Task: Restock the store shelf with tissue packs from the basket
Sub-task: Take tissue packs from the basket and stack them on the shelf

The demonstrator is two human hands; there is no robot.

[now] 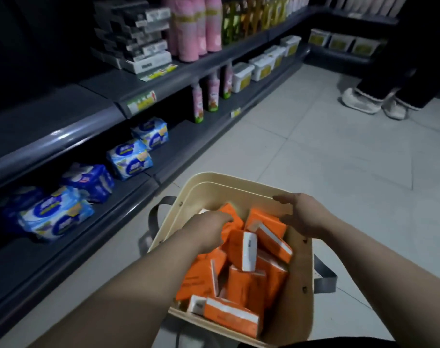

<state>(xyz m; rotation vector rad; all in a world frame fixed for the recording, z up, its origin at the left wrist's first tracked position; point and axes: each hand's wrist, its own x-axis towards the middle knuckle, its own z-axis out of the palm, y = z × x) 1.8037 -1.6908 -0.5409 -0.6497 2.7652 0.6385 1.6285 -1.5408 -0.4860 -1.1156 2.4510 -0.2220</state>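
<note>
A cream basket (pixel 299 277) with grey handles stands on the floor in front of me, filled with several orange and white tissue packs (pixel 244 249). My left hand (pixel 209 229) reaches down into the basket and lies on an orange pack near the far side; its fingertips are hidden, so I cannot tell if it grips. My right hand (pixel 302 212) hovers over the basket's far right rim with fingers spread and holds nothing. The dark grey store shelf (pixel 70 136) runs along the left.
Blue and white wipe packs (pixel 55 214) lie on the lowest shelf, with bare shelf space nearer me. Pink bottles (pixel 199 26), black boxes and white tubs (pixel 241 76) fill the shelves further along. Another person's legs and white shoes (pixel 362 101) stand on the tiled floor at upper right.
</note>
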